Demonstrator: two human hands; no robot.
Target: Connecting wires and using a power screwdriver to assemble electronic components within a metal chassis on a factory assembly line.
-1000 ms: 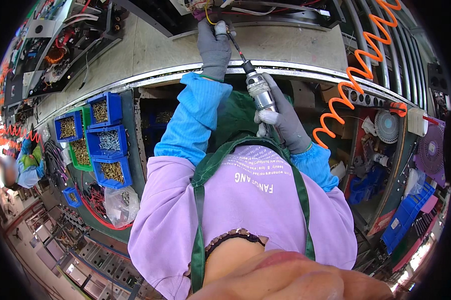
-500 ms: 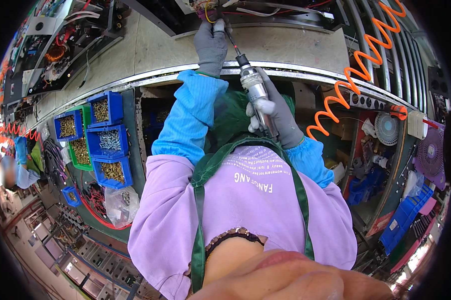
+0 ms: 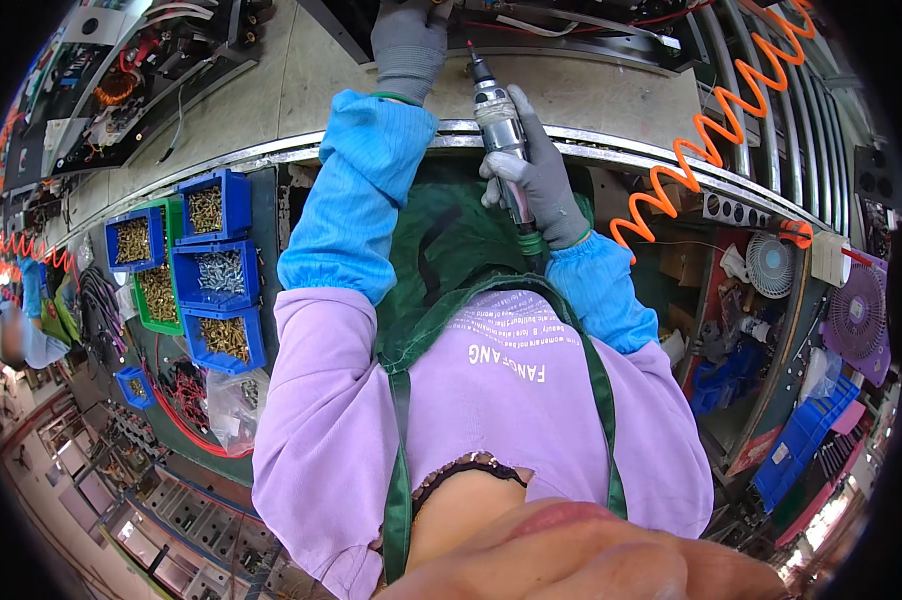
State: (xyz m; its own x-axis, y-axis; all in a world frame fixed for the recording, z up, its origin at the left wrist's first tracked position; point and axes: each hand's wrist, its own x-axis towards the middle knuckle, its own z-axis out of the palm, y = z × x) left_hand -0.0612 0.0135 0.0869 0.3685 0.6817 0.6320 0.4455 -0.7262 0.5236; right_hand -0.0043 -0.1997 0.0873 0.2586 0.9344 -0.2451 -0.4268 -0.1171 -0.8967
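My right hand (image 3: 549, 180), in a grey glove, is wrapped round a silver power screwdriver (image 3: 503, 130). The tool points away from me, its tip apart from the black metal chassis (image 3: 611, 55) at the far edge of the bench. My left hand (image 3: 409, 50), gloved in grey too, reaches to the chassis near some wires. Its fingertips run into the dark interior and the picture's top edge, so what they touch is hidden. Blue sleeves cover both forearms.
Blue bins (image 3: 226, 338) of brass and silver screws stand at left, around a green tray (image 3: 158, 300). Another opened chassis (image 3: 81, 130) lies far left. An orange coiled hose (image 3: 706, 150) hangs at right, near metal rollers (image 3: 771, 120) and a small fan (image 3: 771, 262).
The screwdriver has drawn back from the chassis and from my left hand's fingers, now pointing more straight ahead. My left hand has moved farther away and slightly left.
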